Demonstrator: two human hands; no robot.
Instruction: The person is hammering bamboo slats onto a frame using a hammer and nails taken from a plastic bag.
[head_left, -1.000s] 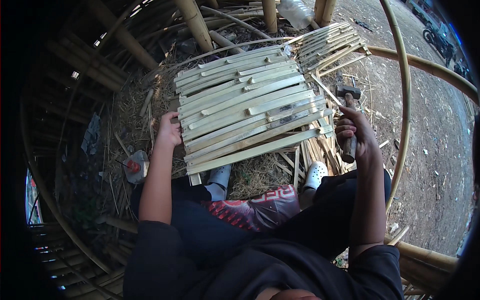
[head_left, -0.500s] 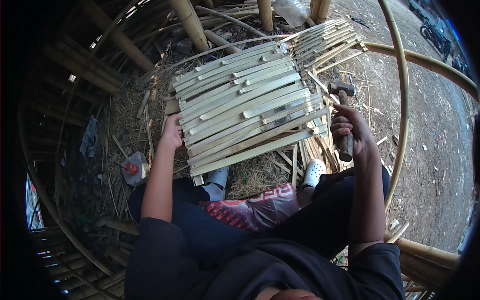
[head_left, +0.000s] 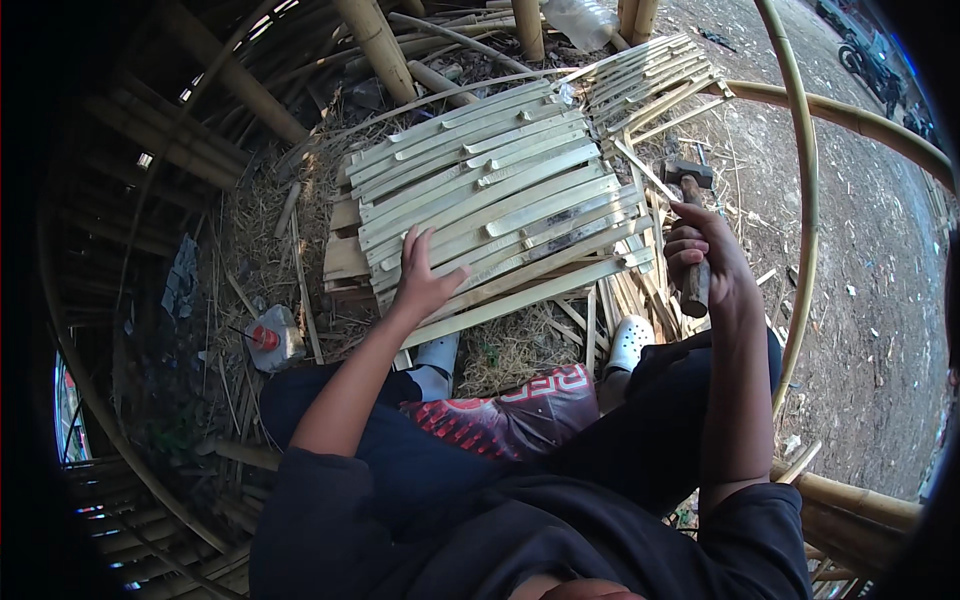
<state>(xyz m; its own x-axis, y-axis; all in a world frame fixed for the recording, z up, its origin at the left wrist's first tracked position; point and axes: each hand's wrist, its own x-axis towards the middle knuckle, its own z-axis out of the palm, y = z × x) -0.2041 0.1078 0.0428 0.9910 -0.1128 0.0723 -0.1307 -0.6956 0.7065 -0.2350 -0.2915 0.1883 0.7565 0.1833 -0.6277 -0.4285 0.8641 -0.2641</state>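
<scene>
Left hand (head_left: 422, 275) now flat on the near edge of the bamboo slat panel (head_left: 490, 205), fingers spread, palm pressing on the slats; a second ago curled at the panel's left corner, so shifted rightward along the lower edge. Open, gripping nothing, only bearing down

Right hand (head_left: 705, 260) closed around the handle of the hammer (head_left: 690, 215), head raised just past the panel's right edge, above the loose slats there. Slightly higher and closer to the panel than a second ago. Judged: panel being steadied with one hand while the hammer comes up for a strike near the right end; no nail visible at this size

Panel lying across the straw and scrap in front of the knees, slats running roughly left to right, pale green-yellow, some overlapping. Second bundle of thinner strips (head_left: 650, 80) fanned out just beyond its far right corner

Packages and labels: small clear plastic bottle with red cap (head_left: 272, 338) lying on the ground left of the left forearm, well apart from the panel. Larger clear plastic bottle (head_left: 585, 20) at the top edge between upright bamboo poles (head_left: 375, 45). Red patterned fabric with pale lettering (head_left: 515, 415) on the lap, between the knees. White clog-type shoes (head_left: 630, 345) below the panel's near edge
</scene>
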